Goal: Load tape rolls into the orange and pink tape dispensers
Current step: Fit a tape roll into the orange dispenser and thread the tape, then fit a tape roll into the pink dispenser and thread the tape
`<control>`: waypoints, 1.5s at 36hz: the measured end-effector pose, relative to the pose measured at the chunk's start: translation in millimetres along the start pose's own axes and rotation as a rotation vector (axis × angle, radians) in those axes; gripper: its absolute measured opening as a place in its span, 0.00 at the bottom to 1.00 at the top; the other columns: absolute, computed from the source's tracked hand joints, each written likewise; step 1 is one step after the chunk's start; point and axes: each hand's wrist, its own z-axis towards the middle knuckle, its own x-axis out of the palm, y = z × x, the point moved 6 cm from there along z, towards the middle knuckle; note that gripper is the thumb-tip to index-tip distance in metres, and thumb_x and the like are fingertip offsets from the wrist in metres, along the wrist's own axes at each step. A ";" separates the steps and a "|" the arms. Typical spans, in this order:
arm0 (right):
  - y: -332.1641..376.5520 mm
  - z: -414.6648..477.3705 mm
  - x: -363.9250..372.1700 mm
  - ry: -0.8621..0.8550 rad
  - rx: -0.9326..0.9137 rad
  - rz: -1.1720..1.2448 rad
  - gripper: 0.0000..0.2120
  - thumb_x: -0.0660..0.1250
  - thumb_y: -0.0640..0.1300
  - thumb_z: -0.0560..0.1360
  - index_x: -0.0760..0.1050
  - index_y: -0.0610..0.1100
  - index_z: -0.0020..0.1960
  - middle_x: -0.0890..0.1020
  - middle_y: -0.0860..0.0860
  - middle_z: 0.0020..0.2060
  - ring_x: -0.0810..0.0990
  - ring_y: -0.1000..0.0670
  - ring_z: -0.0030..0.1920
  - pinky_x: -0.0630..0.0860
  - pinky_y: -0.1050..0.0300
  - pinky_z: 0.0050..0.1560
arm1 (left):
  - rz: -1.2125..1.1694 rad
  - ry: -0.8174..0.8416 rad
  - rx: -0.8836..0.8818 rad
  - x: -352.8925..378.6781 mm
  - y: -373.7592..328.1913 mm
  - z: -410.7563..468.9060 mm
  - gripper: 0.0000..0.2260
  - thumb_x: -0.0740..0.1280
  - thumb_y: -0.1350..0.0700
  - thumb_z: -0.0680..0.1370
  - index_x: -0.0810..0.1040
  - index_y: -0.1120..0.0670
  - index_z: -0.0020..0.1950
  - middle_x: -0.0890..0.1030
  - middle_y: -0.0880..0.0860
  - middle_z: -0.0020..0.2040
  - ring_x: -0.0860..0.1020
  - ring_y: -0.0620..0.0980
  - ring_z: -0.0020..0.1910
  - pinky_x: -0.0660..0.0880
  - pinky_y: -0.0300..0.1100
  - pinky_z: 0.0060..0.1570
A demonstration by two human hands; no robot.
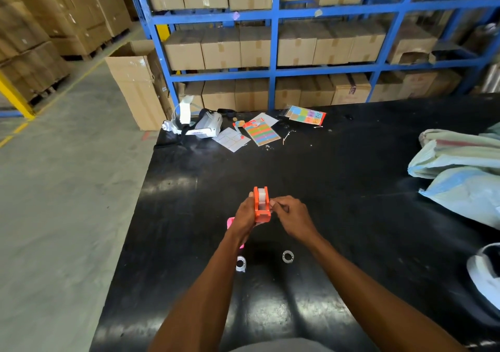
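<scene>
Left hand (244, 217) grips orange plastic tape dispenser (262, 206), roll seated; right-hand fingers (273, 203) pinch tape end, apparently; threading to cutter next.

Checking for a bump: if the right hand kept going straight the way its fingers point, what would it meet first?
Probably the orange tape dispenser. The right hand points left with fingertips at the dispenser's side, which the left hand holds. Whether they already touch is unclear.

Your near path is narrow: two tape rolls (240, 263) (288, 256) lie on the tabletop (351, 189) between your forearms, and the pink dispenser (230, 222) sits under your left wrist. Mid-tabletop ahead lies open; woven sacks (457, 173) crowd the right edge.
</scene>
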 end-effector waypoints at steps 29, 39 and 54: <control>-93.3 36.2 49.5 0.107 0.280 -0.017 0.11 0.67 0.45 0.78 0.86 0.41 0.46 0.87 0.43 0.37 0.83 0.50 0.38 0.82 0.43 0.43 | 0.299 -0.081 -0.087 1.7 51.8 49.7 0.12 0.62 0.68 0.81 0.79 0.70 0.62 0.81 0.71 0.58 0.82 0.62 0.55 0.77 0.61 0.62; -131.0 50.4 73.0 0.239 0.392 -0.133 0.12 0.63 0.42 0.78 0.85 0.41 0.49 0.86 0.42 0.41 0.84 0.46 0.42 0.77 0.51 0.44 | 0.301 -0.027 -0.176 10.9 86.5 74.3 0.14 0.65 0.67 0.80 0.78 0.67 0.65 0.81 0.70 0.59 0.82 0.64 0.58 0.77 0.61 0.63; -147.3 53.2 79.6 0.169 0.489 -0.046 0.12 0.65 0.45 0.78 0.85 0.47 0.54 0.88 0.45 0.44 0.85 0.46 0.46 0.81 0.49 0.50 | 0.371 -0.041 -0.167 0.5 97.3 100.1 0.13 0.63 0.70 0.79 0.80 0.67 0.63 0.83 0.68 0.58 0.81 0.54 0.52 0.80 0.40 0.51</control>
